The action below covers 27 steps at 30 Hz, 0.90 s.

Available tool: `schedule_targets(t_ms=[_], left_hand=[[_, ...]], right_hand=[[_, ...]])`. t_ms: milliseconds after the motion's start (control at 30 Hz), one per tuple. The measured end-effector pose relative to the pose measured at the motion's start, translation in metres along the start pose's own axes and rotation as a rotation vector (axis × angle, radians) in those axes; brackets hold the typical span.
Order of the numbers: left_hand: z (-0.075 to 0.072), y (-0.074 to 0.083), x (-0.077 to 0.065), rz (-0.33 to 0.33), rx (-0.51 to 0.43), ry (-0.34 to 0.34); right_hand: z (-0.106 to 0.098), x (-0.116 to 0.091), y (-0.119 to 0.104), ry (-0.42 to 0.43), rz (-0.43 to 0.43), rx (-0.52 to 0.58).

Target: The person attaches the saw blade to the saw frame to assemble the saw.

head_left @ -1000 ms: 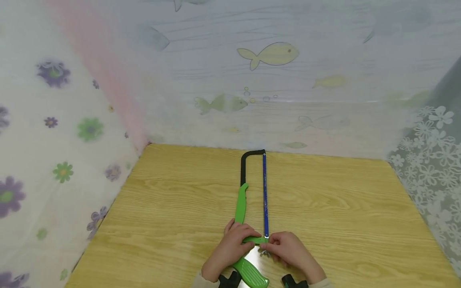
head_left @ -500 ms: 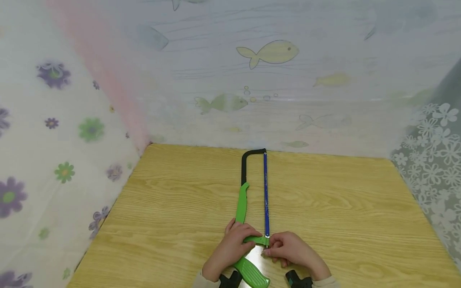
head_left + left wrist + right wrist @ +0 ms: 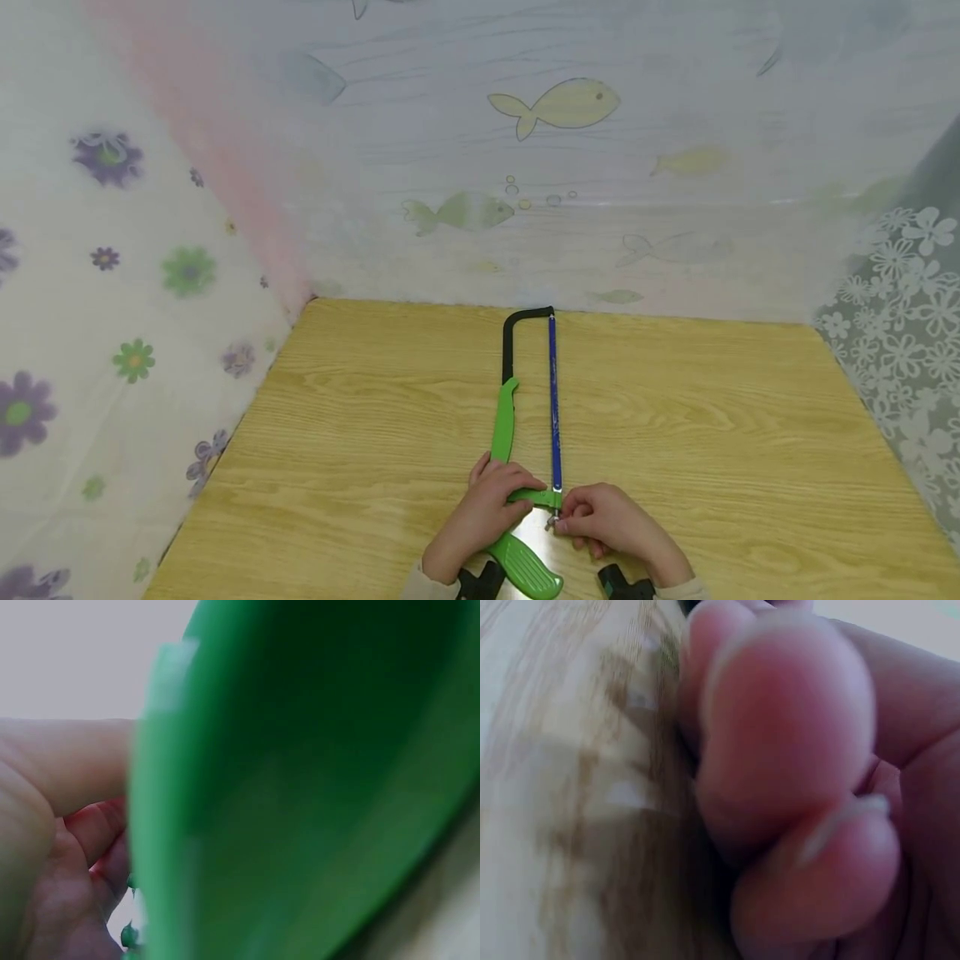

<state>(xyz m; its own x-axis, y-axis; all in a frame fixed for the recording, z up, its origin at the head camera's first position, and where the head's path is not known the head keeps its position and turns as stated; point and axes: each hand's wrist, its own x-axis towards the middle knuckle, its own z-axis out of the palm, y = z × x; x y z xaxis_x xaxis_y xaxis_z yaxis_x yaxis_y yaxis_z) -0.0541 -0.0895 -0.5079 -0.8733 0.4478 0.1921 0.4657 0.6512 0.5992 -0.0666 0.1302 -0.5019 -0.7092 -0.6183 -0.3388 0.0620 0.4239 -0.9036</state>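
Observation:
A hacksaw with a green and black frame lies on the table, its black bow pointing away from me. Its blue blade runs along the right side. My left hand grips the green frame above the handle, fingers over the short arm that bears the blade's near end. Beside that end, my right hand pinches the small metal wing nut between thumb and curled fingers. In the left wrist view the blurred green handle covers most of the picture. Curled fingertips hide the wing nut in the right wrist view.
The wood-grain table reaches back to a pale fish-print curtain. Flower-print sheeting borders the left side, and a white floral panel the right. Black wrist devices sit close to the handle.
The right thumb and fingers have shifted slightly down and right at the wing nut, which now sits at a different angle. The left hand and hacksaw stay nearly still.

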Motion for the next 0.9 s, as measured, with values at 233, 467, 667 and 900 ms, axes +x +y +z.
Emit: schedule_targets(t_ms=[233,467,667,900], left_hand=[[-0.0001,0.0002,-0.0001,-0.011,-0.012,-0.007],[0.0005,-0.0002,-0.0003,0.002,-0.006,0.001],[0.001,-0.0004,-0.0011,0.014,-0.012,0.009],[0.0018,-0.0016,0.0002,0.015,-0.002,0.011]], right_hand=[[0.0004,-0.0009,0.0013,0.012,-0.014,-0.012],[0.0014,-0.0033,-0.0002,0.026,-0.005,-0.037],[0.001,-0.003,-0.0001,-0.035,-0.016,-0.021],[0.0012,-0.0022,0.0,-0.057,-0.02,-0.022]])
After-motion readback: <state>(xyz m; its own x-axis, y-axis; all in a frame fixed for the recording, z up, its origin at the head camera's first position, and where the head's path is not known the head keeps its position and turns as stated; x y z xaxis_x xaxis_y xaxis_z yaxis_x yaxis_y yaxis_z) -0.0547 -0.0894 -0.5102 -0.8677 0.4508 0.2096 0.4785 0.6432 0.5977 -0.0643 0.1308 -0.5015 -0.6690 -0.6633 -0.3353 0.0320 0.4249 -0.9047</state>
